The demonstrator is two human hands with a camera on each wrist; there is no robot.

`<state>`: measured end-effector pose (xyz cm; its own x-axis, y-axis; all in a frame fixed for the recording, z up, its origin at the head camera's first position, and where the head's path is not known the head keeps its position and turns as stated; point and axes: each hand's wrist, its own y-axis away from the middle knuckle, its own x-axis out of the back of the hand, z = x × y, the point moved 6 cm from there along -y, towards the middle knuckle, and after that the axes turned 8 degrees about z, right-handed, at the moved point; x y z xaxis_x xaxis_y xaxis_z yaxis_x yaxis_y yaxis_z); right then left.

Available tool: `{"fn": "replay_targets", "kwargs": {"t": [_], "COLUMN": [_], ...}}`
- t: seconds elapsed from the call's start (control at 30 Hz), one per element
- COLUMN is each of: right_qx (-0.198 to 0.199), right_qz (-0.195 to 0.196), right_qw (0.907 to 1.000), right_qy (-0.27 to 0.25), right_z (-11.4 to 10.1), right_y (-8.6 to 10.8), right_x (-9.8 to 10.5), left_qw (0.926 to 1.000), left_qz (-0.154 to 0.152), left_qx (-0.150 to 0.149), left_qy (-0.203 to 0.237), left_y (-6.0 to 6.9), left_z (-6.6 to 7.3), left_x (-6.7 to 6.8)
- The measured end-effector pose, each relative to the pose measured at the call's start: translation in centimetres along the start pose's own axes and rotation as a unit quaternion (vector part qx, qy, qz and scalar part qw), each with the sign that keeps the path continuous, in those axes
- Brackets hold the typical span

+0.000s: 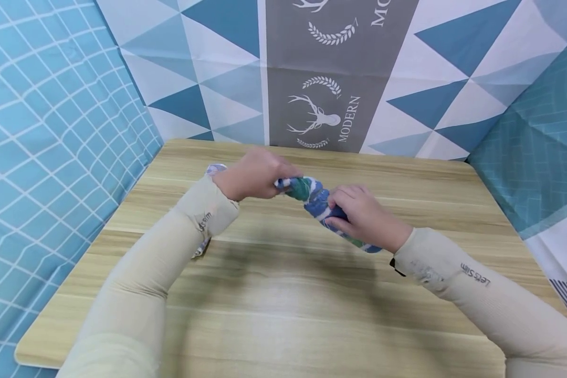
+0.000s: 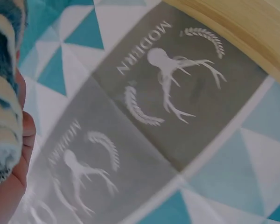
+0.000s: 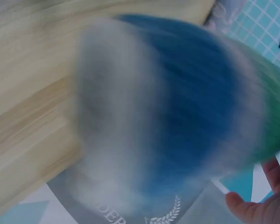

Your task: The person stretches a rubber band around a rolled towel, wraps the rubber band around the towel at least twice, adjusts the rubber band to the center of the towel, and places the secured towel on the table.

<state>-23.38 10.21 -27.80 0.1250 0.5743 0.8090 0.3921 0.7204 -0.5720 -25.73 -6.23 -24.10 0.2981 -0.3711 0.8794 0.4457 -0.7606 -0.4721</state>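
"head view first: where is the cloth (image 1: pixel 318 203)?"

"held up over the worktop (image 1: pixel 283 315), between the left hand (image 1: pixel 260 176) and the right hand (image 1: pixel 366 215). it is bunched into a thick, bent roll of blue, green and white."

"and the left hand's fingers?"

"wrapped about the upper end, as far as i can see; the back of that hand hides most of them. the left wrist view catches some fingers (image 2: pixel 28 130) at the edge, right up against the striped, fluffy roll."

"the right hand?"

"grasping the roll lower down, with the thumb (image 1: pixel 341 226) on the near side and the fingers across the top. the free end slants out past that hand toward the wrist."

"what does the right wrist view add?"

"mostly that end, large and blurred, in white, blue and green bands. a thumb and fingertip show in the lower corner."

"anything else on the worktop?"

"a pale patterned item (image 1: pixel 216 168) by the left forearm, mostly hidden behind it. i can't tell what it is."

"and around the person?"

"cream sleeves (image 1: pixel 137 283) on both arms, a geometric backdrop (image 1: pixel 312 63) with a grey deer-head panel behind the worktop, and a blue gridded sheet (image 1: pixel 52 131) along the left."
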Motion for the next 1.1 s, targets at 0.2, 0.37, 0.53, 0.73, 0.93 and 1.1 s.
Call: {"fn": "replay_targets", "kwargs": {"t": [0.2,0.37,0.53,0.73,0.93,1.1], "right_qx": [-0.045,-0.099,-0.163,-0.078,-0.144,-0.209], "right_qz": [-0.06,-0.067,-0.058,0.067,-0.002,-0.054], "right_qw": [0.9972,0.9921,0.9849,0.9804,0.9805,0.9737], "right_qy": [-0.009,-0.038,-0.011,0.168,0.134,0.073], "right_z": [0.3,0.9,1.6,1.2,2.5,3.0], "right_y": [-0.9,-1.4,-1.4,-1.3,-1.1,-0.6], "right_x": [-0.4,-0.3,-0.3,1.0,0.3,-0.4], "left_qw": [0.9988,0.9925,0.9804,0.9682,0.9831,0.9859], "left_qz": [-0.04,-0.044,-0.021,-0.052,-0.075,-0.071], "left_qx": [-0.013,0.038,0.084,0.163,0.151,0.15], "left_qy": [0.024,0.108,0.177,0.183,0.072,0.017], "left_y": [-0.5,-0.1,0.1,0.2,0.6,1.5], "left_z": [1.0,0.4,-0.2,-1.0,-1.3,-2.2], "left_x": [-1.5,-1.8,-1.6,-1.5,-1.1,-0.8]}}
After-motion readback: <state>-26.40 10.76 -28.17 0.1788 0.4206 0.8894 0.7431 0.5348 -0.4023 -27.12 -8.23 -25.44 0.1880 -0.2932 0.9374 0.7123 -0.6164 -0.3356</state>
